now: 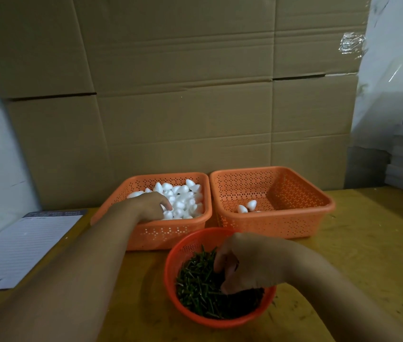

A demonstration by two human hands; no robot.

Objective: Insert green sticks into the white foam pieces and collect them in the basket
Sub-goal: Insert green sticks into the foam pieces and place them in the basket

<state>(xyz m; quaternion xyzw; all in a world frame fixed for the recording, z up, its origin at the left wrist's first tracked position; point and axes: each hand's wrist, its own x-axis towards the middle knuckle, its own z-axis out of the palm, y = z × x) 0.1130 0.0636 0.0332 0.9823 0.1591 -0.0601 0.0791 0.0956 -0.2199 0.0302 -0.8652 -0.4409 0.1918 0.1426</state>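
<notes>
In the head view, everything is placed relative to the round red basket (190, 248) at the near middle of the wooden table (368, 255). Inside it a heap of green sticks (198, 280) is seen, lying crisscross with no common long axis. The right hand (242, 260) is lowered into this basket from its right side, with fingers curled down into the sticks; whether 1 stick is already pinched cannot be told, since the fingertips are buried and shadowed.

Behind the round basket and to its left, a square orange basket (171, 233) is filled with white foam pieces (185, 196). The left hand (150, 206) is rested on these pieces, fingers bent over them; a closed grip on any 1 piece cannot be confirmed.

Behind and to the right, a second square basket (294, 225) is set touching the first, and 2 foam pieces (247, 206) are seen on its floor. It is judged to be the collecting basket.

The coming insertion is judged to depend on a stick and a foam piece being brought together above the round basket; each hand is nearer its own supply, and nothing is seen between them.

Further left, a lined sheet (22, 248) is laid flat. Cardboard boxes (183, 95) are stacked behind.
</notes>
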